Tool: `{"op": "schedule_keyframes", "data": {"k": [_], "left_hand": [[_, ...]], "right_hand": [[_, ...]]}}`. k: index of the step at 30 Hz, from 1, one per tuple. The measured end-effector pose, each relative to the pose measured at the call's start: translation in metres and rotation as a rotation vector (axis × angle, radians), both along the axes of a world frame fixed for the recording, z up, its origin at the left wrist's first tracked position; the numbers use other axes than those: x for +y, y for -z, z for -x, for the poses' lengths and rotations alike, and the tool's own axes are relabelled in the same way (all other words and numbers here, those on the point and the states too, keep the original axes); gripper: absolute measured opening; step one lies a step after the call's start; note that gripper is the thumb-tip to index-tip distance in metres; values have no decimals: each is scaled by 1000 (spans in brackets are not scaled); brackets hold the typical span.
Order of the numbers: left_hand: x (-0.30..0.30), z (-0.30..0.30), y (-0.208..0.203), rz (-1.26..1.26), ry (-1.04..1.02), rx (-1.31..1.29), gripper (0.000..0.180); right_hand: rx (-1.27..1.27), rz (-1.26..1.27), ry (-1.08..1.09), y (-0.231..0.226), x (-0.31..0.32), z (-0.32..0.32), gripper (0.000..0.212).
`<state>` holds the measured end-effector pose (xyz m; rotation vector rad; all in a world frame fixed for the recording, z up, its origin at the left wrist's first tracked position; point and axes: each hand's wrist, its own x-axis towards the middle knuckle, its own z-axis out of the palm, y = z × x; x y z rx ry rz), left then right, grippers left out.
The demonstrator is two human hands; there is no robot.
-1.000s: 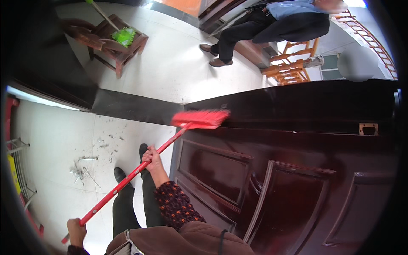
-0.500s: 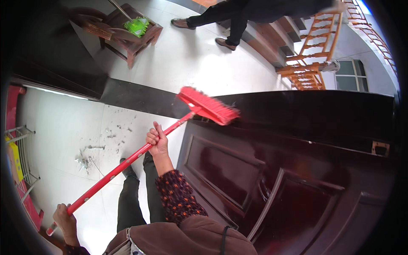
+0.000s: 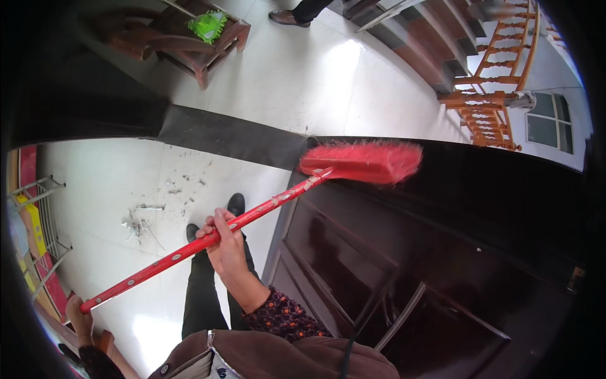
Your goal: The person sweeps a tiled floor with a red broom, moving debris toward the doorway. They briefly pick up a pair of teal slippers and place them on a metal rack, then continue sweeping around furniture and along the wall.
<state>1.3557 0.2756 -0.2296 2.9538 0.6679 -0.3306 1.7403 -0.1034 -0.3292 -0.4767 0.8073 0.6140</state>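
A red broom [image 3: 271,205] is held up at a slant across me, its bristle head raised at the right beside the dark door. My left hand [image 3: 79,321] is closed round the end of the handle at the far left. Farther up, my right hand [image 3: 226,251] grips the handle near its middle, the thumb lying along it. The handle is worn and scratched close to the head. On the pale floor beyond the handle lie scattered grey bits of litter [image 3: 132,224], with a few thin stick-like pieces among them.
A dark panelled door [image 3: 404,271] stands along my right. A black threshold strip [image 3: 233,136] crosses the floor ahead. Beyond are a wooden chair [image 3: 237,35] with a green mop head [image 3: 207,26], stairs [image 3: 423,38], and a person's shoe [image 3: 289,19]. A metal rack [image 3: 53,240] is at left.
The broom head has swung right and turned, its bristles now pointing up and right. Both hands have shifted a little left with the handle. The person by the stairs has mostly left the view.
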Motion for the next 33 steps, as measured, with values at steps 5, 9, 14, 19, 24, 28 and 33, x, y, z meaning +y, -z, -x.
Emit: {"op": "schedule_keyframes", "data": {"k": [5,9,14,19,24,28,33], "left_hand": [[1,-37,-23,68,-83,183,15],[-34,-39,-2,63,-239,363,12],[-138,-137,79,124,36,394,34],[-205,-350,94,489,362,250,58],[-218,-536,31,663,582,61,60],[-219,-661,36,895,653,50,53],[-239,-792,-14,976,745,85,37]], "right_hand": [[-56,-168,-26,-33,-28,-36,18],[-183,-144,-115,-60,-50,-65,18],[-529,-114,-195,-144,-55,-133,16],[-885,229,-116,-225,-72,-224,24],[-1048,413,48,-268,-109,-277,17],[-1078,600,236,-301,-133,-315,15],[-1048,663,397,-342,-143,-354,16]]}}
